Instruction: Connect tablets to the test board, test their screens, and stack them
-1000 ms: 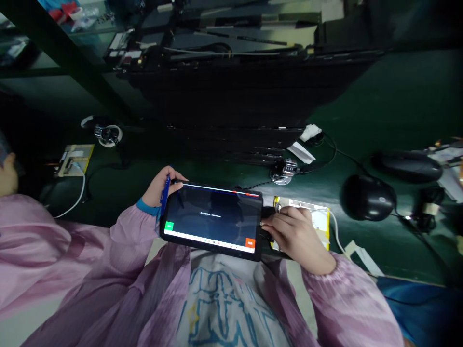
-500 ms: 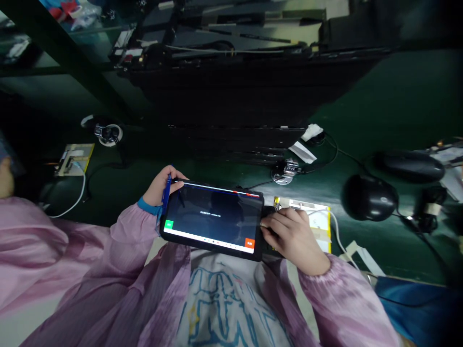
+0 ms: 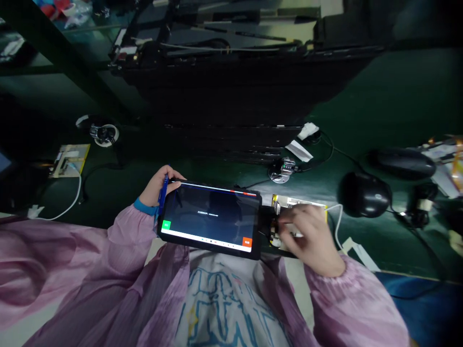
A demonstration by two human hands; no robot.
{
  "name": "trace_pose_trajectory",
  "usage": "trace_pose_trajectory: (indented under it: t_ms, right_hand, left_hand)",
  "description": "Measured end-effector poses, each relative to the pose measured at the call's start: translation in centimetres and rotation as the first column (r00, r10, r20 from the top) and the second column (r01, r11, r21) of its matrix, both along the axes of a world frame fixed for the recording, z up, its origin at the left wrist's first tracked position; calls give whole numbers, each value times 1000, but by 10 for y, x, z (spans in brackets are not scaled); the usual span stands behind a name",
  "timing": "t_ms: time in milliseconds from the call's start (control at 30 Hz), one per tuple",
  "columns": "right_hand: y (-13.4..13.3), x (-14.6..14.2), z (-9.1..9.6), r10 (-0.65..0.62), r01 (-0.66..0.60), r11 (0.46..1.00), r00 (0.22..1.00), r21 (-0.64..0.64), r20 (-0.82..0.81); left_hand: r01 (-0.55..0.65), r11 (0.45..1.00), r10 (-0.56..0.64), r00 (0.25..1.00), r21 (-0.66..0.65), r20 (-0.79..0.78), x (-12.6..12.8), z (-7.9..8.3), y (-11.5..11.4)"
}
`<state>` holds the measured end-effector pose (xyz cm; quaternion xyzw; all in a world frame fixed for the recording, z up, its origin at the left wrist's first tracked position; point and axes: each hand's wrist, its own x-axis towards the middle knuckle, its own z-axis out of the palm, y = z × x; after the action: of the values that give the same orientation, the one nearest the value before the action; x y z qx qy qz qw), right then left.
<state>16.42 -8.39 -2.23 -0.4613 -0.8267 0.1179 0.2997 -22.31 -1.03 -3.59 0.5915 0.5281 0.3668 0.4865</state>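
A black tablet [image 3: 213, 217] lies tilted in front of my body, its lit screen showing a short line of text, a green box at lower left and a red box at lower right. My left hand [image 3: 164, 185] grips its upper left edge, thumb over the frame. A blue pen-like stick [image 3: 163, 193] stands along that hand, near the blue wristband [image 3: 145, 206]. Off the tablet's right edge, my right hand [image 3: 307, 231] hovers over a yellow-edged battery and circuit board [image 3: 278, 205]. Motion smears its fingers, so whether they hold anything is unclear.
A small metal device on a round base [image 3: 284, 169] stands behind the board. Black rounded devices [image 3: 365, 194] and cables lie to the right. Another yellow-edged board [image 3: 70, 160] with a white cable sits at left. Dark stacked panels [image 3: 224, 96] fill the back.
My right hand has left the tablet's right edge and moved right, over the board. My left hand still holds the tablet. The neighbouring person's hand at far left has gone out of view.
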Motion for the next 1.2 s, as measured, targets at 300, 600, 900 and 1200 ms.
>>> trace_pose_trajectory:
  t_ms: [300,600,900,1200]
  right_hand:
    - [67,-15,-1,-45,-64,973,888,221,459]
    - [107,-28,-3,111,-102,993,970,-51,215]
    - [37,-2,10,-126,-224,780,858,-584,-498]
    - [40,-13,19,112,-118,960,993,-254,-40]
  left_hand:
    - [19,1000,-19,998,-11,57,-4,-6,0]
    - [-3,1000,3,1000,7,-25,2,8,-1]
    - [-4,1000,4,999,-6,-45,-1,4,0]
    - [-15,1000,15,997,8,-77,-2,3,3]
